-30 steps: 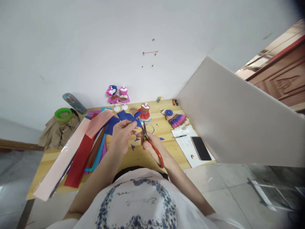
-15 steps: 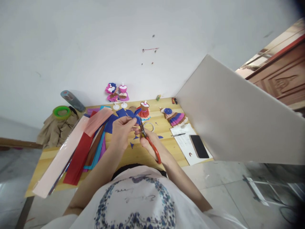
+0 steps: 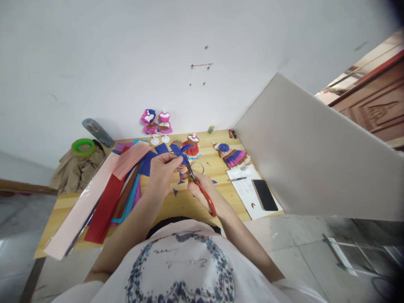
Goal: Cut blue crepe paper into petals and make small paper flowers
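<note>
My left hand point(image 3: 162, 171) pinches a piece of blue paper point(image 3: 177, 151) above the wooden table point(image 3: 186, 204). My right hand point(image 3: 205, 192) is closed on red-handled scissors point(image 3: 203, 194), and the blades meet the blue paper just right of my left fingers. Small blue offcuts point(image 3: 175, 192) lie on the table under my hands. A roll of clear tape point(image 3: 198, 168) sits just behind the scissors.
Long sheets of coloured paper point(image 3: 104, 198) fan out at the left. Small paper dresses on stands point(image 3: 157, 124) line the back edge, one lying flat point(image 3: 230, 155). A phone point(image 3: 264, 195) and pen rest on a white sheet at right. A white board point(image 3: 318, 155) leans on the right.
The blue paper has turned a little in my left hand and the scissors have shifted slightly along it. Both hands stay over the same part of the table.
</note>
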`<move>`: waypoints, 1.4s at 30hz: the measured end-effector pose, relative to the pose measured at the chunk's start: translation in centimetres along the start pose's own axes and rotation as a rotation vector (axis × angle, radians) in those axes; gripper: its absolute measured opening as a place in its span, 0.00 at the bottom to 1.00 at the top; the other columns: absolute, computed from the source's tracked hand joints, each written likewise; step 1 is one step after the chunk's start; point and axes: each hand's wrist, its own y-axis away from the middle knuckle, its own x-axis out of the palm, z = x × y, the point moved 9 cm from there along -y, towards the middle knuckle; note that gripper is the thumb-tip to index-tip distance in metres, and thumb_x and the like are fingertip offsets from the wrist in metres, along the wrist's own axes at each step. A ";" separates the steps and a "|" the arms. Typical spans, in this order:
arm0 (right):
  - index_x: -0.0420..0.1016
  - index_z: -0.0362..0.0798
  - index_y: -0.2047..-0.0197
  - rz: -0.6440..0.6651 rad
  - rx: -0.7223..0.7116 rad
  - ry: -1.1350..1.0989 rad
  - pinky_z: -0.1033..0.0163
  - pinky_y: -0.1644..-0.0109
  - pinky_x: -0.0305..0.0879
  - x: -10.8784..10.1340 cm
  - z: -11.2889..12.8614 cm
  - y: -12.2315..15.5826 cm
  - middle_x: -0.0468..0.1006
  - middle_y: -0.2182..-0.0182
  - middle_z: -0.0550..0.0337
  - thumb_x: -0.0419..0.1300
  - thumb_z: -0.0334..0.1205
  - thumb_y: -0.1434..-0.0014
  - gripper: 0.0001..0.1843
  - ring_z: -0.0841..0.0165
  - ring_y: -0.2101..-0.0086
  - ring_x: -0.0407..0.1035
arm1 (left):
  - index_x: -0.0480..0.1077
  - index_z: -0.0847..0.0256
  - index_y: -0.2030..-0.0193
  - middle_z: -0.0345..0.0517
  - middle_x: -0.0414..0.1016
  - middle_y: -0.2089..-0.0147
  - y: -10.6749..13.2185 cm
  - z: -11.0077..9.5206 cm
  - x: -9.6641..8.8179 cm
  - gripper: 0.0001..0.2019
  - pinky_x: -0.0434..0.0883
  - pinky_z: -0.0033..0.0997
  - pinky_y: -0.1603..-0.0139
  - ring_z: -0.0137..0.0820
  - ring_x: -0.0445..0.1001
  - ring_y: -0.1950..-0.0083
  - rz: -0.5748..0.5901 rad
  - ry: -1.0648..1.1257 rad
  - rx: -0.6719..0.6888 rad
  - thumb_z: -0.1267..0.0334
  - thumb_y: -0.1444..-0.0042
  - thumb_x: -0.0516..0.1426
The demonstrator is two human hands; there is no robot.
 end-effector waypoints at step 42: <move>0.74 0.45 0.61 -0.039 0.074 0.115 0.61 0.67 0.57 0.5 -0.6 -0.5 0.66 0.78 0.62 0.54 0.59 0.38 0.24 0.67 0.74 0.62 | 0.72 0.64 0.80 0.39 0.72 0.81 0.1 0.0 -0.4 0.10 0.73 0.26 0.72 0.25 0.72 0.77 -0.104 0.056 -0.007 0.62 0.65 0.67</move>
